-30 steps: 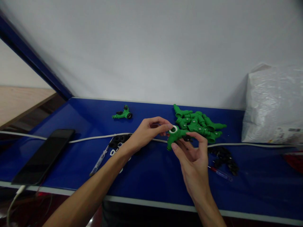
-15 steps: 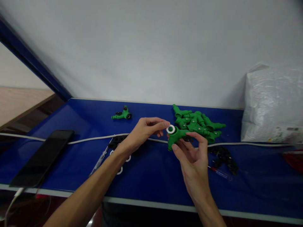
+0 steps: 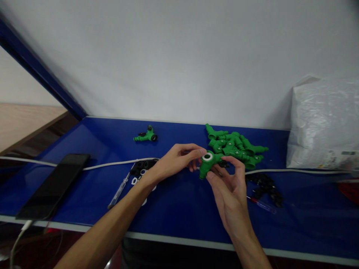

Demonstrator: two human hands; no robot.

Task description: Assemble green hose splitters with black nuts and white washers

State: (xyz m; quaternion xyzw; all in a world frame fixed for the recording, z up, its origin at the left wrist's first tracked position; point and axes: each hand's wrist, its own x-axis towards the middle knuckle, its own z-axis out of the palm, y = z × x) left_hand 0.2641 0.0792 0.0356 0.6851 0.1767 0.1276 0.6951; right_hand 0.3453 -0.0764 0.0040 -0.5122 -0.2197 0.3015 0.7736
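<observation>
My right hand [image 3: 230, 185] grips a green Y-shaped hose connector [image 3: 205, 170] by one branch, thumb in front and fingers behind. A black piece, partly hidden by the fingers, shows at its side. A white ring washer [image 3: 207, 160] lies at the connector's round opening, facing up towards me. My left hand [image 3: 181, 158] has its thumb and forefinger pinched at the washer's left edge. Just behind is a pile of green connectors [image 3: 231, 144]. Under my left forearm, white rings [image 3: 135, 181] and black round parts [image 3: 137, 168] are partly covered.
A green connector with black fittings [image 3: 147, 135] lies at the back left. A clear-handled screwdriver [image 3: 117, 194], a black phone [image 3: 54, 186] and a white cable [image 3: 109, 163] are on the left. Small black parts [image 3: 265, 186], a red-and-clear screwdriver [image 3: 262, 205] and a wrapped package [image 3: 322, 127] are on the right.
The white washer, tilted above the connector's opening half a second ago, now lies flatter in it. My left hand has shifted slightly right; the right hand has turned the connector a little.
</observation>
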